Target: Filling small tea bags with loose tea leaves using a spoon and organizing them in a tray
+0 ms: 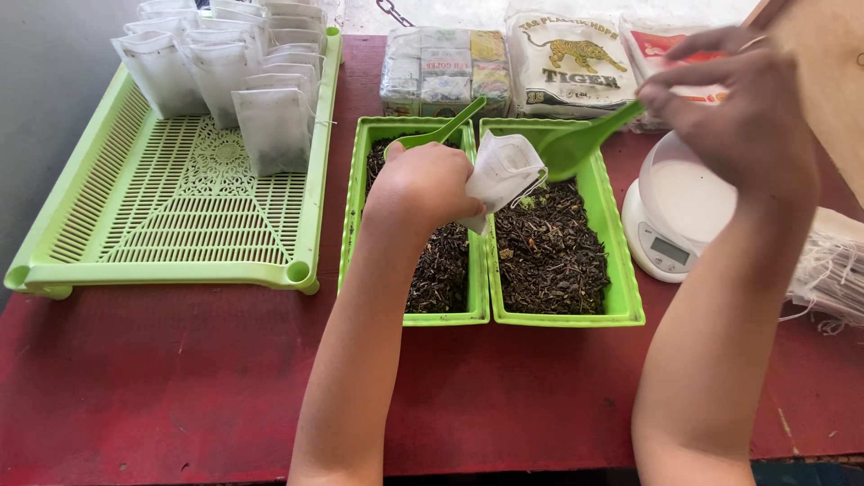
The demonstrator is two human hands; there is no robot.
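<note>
- My left hand gripped a white bag; right hand held green scoop.
- Red table: slotted green tray at 10 o'clock, white scale at 3.
- Grey floor at 9.

head cam | above, facing down-forward | close over red table

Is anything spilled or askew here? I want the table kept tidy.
A few dark crumbs lie on the red table beside the left tub. A second scoop sits propped in that tub. Otherwise the filled bags stand neatly in the tray; nothing looks damaged.
</note>
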